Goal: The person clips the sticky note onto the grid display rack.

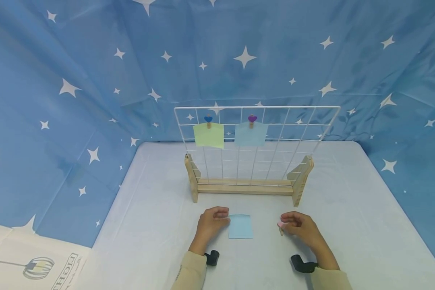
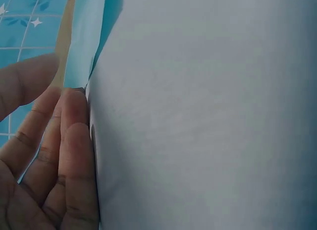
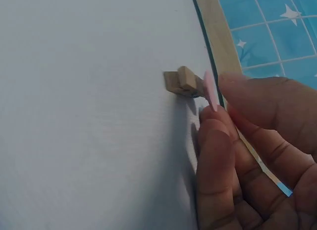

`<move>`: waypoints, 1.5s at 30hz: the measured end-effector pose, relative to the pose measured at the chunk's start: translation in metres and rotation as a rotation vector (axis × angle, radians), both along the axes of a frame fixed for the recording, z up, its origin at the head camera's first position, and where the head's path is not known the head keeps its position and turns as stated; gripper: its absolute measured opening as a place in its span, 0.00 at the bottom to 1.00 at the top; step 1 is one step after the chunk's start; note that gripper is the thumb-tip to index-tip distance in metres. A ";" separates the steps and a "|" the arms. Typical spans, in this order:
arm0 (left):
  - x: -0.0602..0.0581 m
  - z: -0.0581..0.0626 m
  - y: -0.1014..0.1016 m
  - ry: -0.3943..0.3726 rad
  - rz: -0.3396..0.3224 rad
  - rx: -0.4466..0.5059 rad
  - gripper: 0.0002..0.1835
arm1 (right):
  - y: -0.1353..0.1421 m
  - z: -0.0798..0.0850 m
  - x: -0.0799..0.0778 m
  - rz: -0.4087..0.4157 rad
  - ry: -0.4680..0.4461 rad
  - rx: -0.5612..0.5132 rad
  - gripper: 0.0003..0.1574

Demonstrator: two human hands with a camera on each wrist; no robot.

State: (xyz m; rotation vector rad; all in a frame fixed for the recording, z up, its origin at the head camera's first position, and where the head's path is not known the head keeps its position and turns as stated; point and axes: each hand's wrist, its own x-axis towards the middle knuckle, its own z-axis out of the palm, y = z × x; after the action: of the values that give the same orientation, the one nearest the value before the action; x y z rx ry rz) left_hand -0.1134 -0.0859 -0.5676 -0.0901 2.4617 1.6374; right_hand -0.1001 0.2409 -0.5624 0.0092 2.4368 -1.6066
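Note:
A square light-blue sticky note (image 1: 240, 226) lies on the white table between the two hands. At its left edge is my left hand (image 1: 212, 225), thumb and fingers apart; in the left wrist view the blue paper (image 2: 86, 39) stands just past the fingertips. My right hand (image 1: 301, 228) is at a small wooden clothespin (image 1: 281, 231) with a pink heart on it. In the right wrist view, thumb and curled fingers meet around the edge of the pink heart (image 3: 210, 91), and the wooden clip (image 3: 186, 80) points away from the hand.
Behind the hands stands a white wire grid (image 1: 275, 139) in a wooden base (image 1: 244, 189). A green note (image 1: 208, 137) hangs from it by a blue-heart clothespin (image 1: 208, 119), and a blue note (image 1: 251, 135) by a purple-heart clothespin (image 1: 252, 119). Blue starry cloth surrounds the table.

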 end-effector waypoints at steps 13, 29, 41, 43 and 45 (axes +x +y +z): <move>-0.004 0.002 0.005 0.001 -0.026 -0.178 0.08 | -0.011 0.003 0.001 -0.067 -0.018 0.221 0.15; -0.005 0.004 -0.005 0.023 -0.037 -0.126 0.08 | 0.000 0.003 0.005 0.015 -0.009 -0.017 0.08; -0.006 0.016 -0.009 0.071 -0.030 0.050 0.10 | -0.005 0.037 0.003 0.006 0.124 -0.180 0.09; -0.005 0.018 -0.009 0.080 -0.033 0.065 0.11 | -0.005 0.041 0.003 0.025 0.183 -0.204 0.09; -0.004 0.020 -0.009 0.088 -0.030 0.091 0.11 | -0.004 0.045 0.003 0.045 0.229 -0.229 0.11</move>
State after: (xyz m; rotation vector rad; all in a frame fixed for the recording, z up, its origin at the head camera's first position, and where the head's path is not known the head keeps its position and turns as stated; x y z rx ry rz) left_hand -0.1174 -0.0954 -0.5472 0.0315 2.4336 1.7745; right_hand -0.0976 0.2365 -0.5174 -0.2797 2.3749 -1.9515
